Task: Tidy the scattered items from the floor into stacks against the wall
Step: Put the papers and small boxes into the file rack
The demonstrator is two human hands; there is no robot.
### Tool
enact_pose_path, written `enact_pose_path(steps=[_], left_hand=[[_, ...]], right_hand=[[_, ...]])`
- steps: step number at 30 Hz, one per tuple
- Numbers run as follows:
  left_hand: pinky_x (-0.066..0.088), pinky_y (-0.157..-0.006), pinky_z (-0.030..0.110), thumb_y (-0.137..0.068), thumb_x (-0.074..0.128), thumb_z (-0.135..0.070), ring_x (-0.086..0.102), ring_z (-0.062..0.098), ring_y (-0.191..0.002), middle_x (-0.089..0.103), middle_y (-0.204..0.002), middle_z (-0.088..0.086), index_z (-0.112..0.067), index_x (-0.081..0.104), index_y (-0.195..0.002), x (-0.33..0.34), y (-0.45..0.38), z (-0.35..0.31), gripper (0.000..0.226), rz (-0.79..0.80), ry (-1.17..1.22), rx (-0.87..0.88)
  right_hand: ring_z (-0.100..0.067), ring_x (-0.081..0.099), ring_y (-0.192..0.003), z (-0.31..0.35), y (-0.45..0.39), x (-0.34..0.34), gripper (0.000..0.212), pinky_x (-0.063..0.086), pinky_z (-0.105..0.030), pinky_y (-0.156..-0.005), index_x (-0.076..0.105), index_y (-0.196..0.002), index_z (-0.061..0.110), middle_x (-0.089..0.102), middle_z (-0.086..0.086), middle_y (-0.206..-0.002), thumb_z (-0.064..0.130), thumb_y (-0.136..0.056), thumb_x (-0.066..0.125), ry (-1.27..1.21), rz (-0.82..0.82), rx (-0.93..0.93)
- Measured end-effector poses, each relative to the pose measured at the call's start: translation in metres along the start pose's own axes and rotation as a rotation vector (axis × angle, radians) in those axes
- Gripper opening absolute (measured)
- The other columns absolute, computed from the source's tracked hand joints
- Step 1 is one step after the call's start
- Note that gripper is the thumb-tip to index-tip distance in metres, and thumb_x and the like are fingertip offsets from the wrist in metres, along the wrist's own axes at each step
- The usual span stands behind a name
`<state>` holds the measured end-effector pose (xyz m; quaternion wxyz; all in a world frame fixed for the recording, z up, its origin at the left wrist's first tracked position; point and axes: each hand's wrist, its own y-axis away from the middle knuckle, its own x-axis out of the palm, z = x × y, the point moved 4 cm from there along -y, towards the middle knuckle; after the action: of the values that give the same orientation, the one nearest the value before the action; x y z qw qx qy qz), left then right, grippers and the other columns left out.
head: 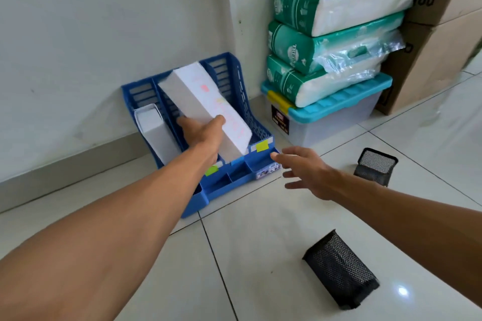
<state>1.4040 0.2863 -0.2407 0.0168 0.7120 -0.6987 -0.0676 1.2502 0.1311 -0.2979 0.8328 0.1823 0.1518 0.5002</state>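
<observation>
The left hand [202, 131] grips a long white box [206, 108] with faint pink marks near its lower end, thumb on the top face and fingers hidden beneath; most of the box rises past the hand, tilted up toward the wall, over the middle slot of a blue file rack [236, 81] that stands on the floor against the wall. A 2nd white box [156, 134] sits in the rack's left slot. The right hand [306, 172] hovers with fingers spread and loose, holding nothing, just beside the rack's front right corner. 2 black mesh pen cups lie on the tiles: one [341, 270] on its side near the right forearm, another [375, 165] further back. To the right, 3 green tissue packs [339, 31] are stacked on a clear storage bin with a teal lid [336, 109], next to cardboard boxes [440, 15].
</observation>
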Motion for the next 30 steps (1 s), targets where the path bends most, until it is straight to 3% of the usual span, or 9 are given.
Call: enact_pose_path(steps=[5, 7, 9, 11, 15, 21, 25, 30], left_hand=[[0.05, -0.094, 0.037, -0.072, 0.071, -0.015, 0.058, 0.031, -0.106, 0.051, -0.126, 0.013, -0.007, 0.034, -0.128, 0.026, -0.024, -0.004, 0.068, -0.136, -0.12, 0.233], [0.038, -0.105, 0.035, -0.076, 0.069, -0.014, 0.048, 0.035, -0.122, 0.042, -0.137, 0.018, 0.0, 0.029, -0.139, 0.042, -0.029, 0.005, 0.076, -0.156, -0.168, 0.267], [0.024, -0.107, 0.023, -0.08, 0.064, -0.012, 0.036, 0.035, -0.134, 0.031, -0.146, 0.023, 0.008, 0.021, -0.144, 0.058, -0.031, 0.015, 0.08, -0.167, -0.173, 0.31], [0.022, -0.1, 0.016, -0.078, 0.061, -0.013, 0.037, 0.035, -0.129, 0.031, -0.14, 0.025, 0.011, 0.026, -0.139, 0.073, -0.029, 0.018, 0.074, -0.209, -0.161, 0.363], [0.038, -0.092, 0.033, -0.068, 0.058, -0.012, 0.046, 0.037, -0.106, 0.042, -0.118, 0.023, 0.01, 0.041, -0.116, 0.086, -0.023, 0.015, 0.055, -0.371, -0.153, 0.477], [0.04, -0.095, 0.033, -0.074, 0.058, -0.015, 0.045, 0.034, -0.118, 0.037, -0.131, 0.016, 0.001, 0.036, -0.127, 0.054, -0.029, 0.014, 0.06, -0.516, -0.133, 0.405], [0.028, -0.102, 0.026, -0.078, 0.063, -0.018, 0.039, 0.029, -0.127, 0.034, -0.137, 0.014, 0.002, 0.031, -0.134, 0.033, -0.033, 0.014, 0.067, -0.504, -0.206, 0.333], [0.04, -0.103, 0.037, -0.072, 0.062, -0.014, 0.045, 0.031, -0.117, 0.036, -0.13, 0.015, 0.0, 0.035, -0.124, 0.046, -0.033, 0.015, 0.06, -0.395, -0.135, 0.321]], right_hand=[[-0.026, 0.06, -0.102, -0.02, 0.003, -0.039, 0.05, 0.057, -0.042, -0.079, 0.053, -0.13, 0.013, 0.061, -0.008, -0.109, 0.032, -0.087, 0.07, 0.044, -0.073, 0.039], [-0.023, 0.061, -0.097, -0.03, 0.006, -0.059, 0.043, 0.057, -0.041, -0.079, 0.057, -0.125, 0.014, 0.063, -0.006, -0.105, 0.03, -0.088, 0.07, 0.072, -0.109, 0.053], [-0.021, 0.063, -0.091, -0.041, 0.009, -0.079, 0.038, 0.057, -0.038, -0.076, 0.06, -0.121, 0.014, 0.065, -0.005, -0.102, 0.029, -0.088, 0.07, 0.096, -0.149, 0.066], [-0.019, 0.063, -0.084, -0.05, 0.013, -0.096, 0.033, 0.057, -0.035, -0.071, 0.062, -0.118, 0.014, 0.065, -0.003, -0.096, 0.027, -0.088, 0.07, 0.111, -0.187, 0.078], [-0.018, 0.063, -0.08, -0.065, 0.018, -0.117, 0.029, 0.054, -0.032, -0.065, 0.062, -0.116, 0.012, 0.065, -0.004, -0.098, 0.023, -0.089, 0.068, 0.119, -0.225, 0.096], [-0.021, 0.065, -0.079, -0.076, 0.012, -0.117, 0.025, 0.053, -0.031, -0.062, 0.062, -0.112, 0.012, 0.065, -0.005, -0.093, 0.019, -0.089, 0.068, 0.133, -0.243, 0.116], [-0.02, 0.065, -0.077, -0.071, 0.005, -0.097, 0.023, 0.054, -0.031, -0.063, 0.063, -0.11, 0.011, 0.066, -0.008, -0.095, 0.018, -0.089, 0.068, 0.147, -0.213, 0.115], [-0.021, 0.065, -0.076, -0.065, 0.004, -0.076, 0.023, 0.055, -0.032, -0.064, 0.064, -0.109, 0.012, 0.069, -0.014, -0.1, 0.018, -0.088, 0.07, 0.18, -0.163, 0.114]])
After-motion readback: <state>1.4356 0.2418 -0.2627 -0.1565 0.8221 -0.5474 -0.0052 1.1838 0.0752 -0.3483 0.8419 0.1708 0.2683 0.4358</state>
